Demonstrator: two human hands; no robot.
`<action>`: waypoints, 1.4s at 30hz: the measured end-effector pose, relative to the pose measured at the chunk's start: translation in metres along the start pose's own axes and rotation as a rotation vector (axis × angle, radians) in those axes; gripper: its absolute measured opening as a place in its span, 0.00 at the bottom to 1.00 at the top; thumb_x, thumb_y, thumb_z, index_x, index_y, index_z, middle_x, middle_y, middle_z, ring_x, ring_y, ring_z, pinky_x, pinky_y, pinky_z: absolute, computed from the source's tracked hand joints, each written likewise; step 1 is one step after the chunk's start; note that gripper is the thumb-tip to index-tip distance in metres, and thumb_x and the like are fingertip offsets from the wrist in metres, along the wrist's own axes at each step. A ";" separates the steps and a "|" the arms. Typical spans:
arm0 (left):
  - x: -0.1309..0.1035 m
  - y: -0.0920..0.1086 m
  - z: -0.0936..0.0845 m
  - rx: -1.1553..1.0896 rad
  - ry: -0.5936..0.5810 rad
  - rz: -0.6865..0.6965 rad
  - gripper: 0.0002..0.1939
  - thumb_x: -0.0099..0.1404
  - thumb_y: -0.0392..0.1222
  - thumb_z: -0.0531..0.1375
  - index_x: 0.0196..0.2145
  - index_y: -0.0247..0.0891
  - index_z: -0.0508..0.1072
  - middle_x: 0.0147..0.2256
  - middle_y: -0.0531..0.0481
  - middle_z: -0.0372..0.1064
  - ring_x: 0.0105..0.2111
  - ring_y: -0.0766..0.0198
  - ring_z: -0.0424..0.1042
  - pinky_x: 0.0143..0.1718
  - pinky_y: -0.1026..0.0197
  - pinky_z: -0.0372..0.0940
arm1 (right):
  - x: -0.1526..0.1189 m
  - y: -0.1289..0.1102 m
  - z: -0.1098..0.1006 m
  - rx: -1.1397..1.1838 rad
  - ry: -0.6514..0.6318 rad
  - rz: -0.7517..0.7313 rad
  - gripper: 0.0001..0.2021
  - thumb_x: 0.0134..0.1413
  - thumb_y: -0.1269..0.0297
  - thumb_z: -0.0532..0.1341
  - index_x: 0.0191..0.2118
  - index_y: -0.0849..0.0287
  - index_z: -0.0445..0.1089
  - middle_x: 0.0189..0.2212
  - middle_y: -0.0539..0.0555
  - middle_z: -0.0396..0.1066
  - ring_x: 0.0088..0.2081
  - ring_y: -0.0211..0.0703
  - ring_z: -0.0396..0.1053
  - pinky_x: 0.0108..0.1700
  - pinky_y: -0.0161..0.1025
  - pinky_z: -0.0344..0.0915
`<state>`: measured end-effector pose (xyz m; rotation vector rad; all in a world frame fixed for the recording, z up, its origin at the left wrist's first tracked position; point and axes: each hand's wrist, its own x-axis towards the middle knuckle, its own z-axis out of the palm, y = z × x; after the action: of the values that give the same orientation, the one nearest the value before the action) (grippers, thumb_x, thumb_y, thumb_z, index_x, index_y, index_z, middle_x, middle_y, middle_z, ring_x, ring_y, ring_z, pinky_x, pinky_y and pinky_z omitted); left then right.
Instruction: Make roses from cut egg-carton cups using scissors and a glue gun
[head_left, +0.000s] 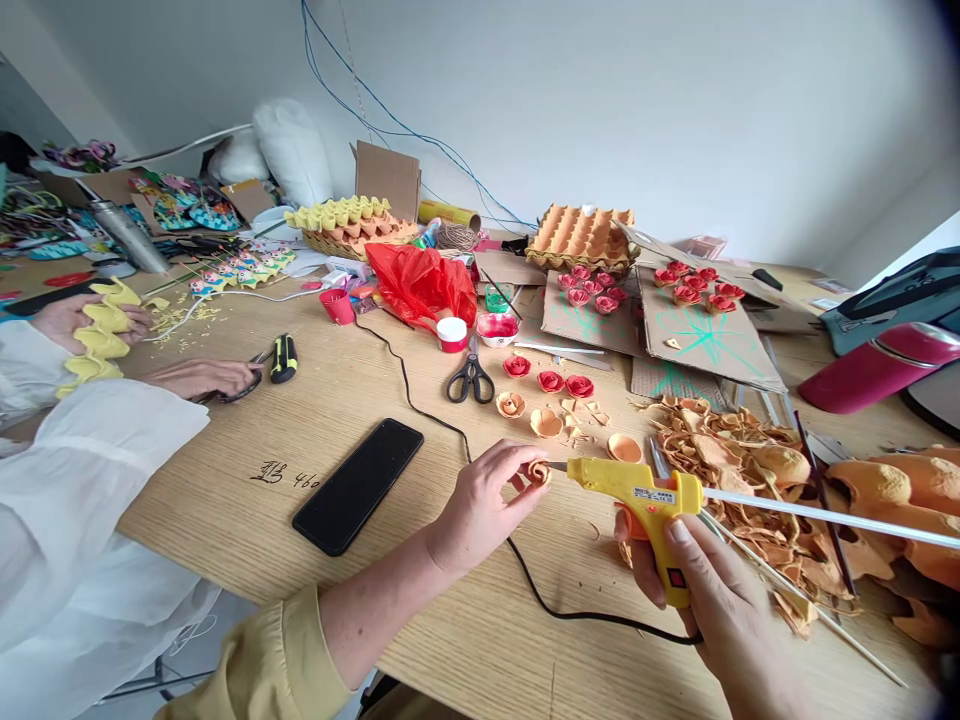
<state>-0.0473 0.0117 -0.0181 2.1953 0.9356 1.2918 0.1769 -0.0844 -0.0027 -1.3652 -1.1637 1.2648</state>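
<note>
Between the thumb and fingers of my left hand point(480, 510) is a small curled orange rosette point(538, 472). My right hand point(712, 590) is wrapped round the handle of a yellow glue gun point(630, 485), whose nozzle tip points left and is at the rosette's right side. A clear glue stick point(825, 513) sticks out of the gun's back. Just beyond my hands lie an orange cup-shaped piece point(624, 448), another cup point(546, 422), an unpainted orange flower point(511, 404) and several red flowers point(550, 381).
A black phone point(358, 486) lies left of my forearm, black scissors point(471, 378) farther back. The gun's black cord point(540, 590) crosses the table. Orange scraps point(750, 490) and a pink bottle point(877, 368) are at right. At left, another person's hands point(202, 378) hold scissors and yellow carton.
</note>
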 end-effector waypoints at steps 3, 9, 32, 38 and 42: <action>0.000 -0.001 0.001 -0.006 -0.006 -0.002 0.15 0.64 0.30 0.64 0.48 0.39 0.71 0.39 0.49 0.74 0.32 0.67 0.75 0.39 0.63 0.74 | 0.002 0.000 -0.001 -0.042 0.005 -0.048 0.22 0.66 0.43 0.52 0.41 0.56 0.72 0.19 0.48 0.60 0.19 0.34 0.47 0.19 0.35 0.43; 0.000 -0.001 0.002 -0.005 -0.004 0.007 0.16 0.64 0.28 0.64 0.48 0.39 0.71 0.40 0.49 0.74 0.33 0.67 0.75 0.40 0.62 0.74 | 0.002 0.001 -0.004 -0.162 0.035 -0.186 0.19 0.69 0.48 0.51 0.39 0.56 0.72 0.20 0.49 0.62 0.24 0.39 0.58 0.27 0.37 0.57; 0.002 0.003 -0.001 -0.177 0.024 -0.037 0.17 0.61 0.26 0.66 0.46 0.37 0.73 0.40 0.50 0.71 0.33 0.71 0.75 0.32 0.71 0.74 | 0.004 0.007 -0.024 -0.785 0.050 -0.612 0.13 0.66 0.55 0.56 0.38 0.53 0.75 0.27 0.54 0.74 0.30 0.48 0.73 0.41 0.44 0.72; 0.002 0.005 -0.001 -0.164 0.014 -0.058 0.20 0.59 0.24 0.66 0.47 0.38 0.72 0.39 0.52 0.70 0.30 0.73 0.73 0.31 0.72 0.71 | 0.003 0.006 -0.015 -0.329 0.206 -0.319 0.14 0.65 0.50 0.57 0.36 0.54 0.72 0.22 0.50 0.67 0.23 0.39 0.63 0.24 0.35 0.62; 0.001 0.005 -0.001 -0.159 0.015 -0.064 0.19 0.58 0.25 0.67 0.45 0.38 0.71 0.39 0.53 0.71 0.31 0.73 0.72 0.31 0.72 0.70 | 0.010 0.004 -0.011 0.036 0.194 -0.125 0.18 0.60 0.48 0.63 0.45 0.57 0.71 0.22 0.50 0.69 0.23 0.38 0.63 0.24 0.33 0.61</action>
<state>-0.0462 0.0094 -0.0134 2.0219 0.8703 1.3081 0.1887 -0.0750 -0.0077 -1.3358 -1.0695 1.0362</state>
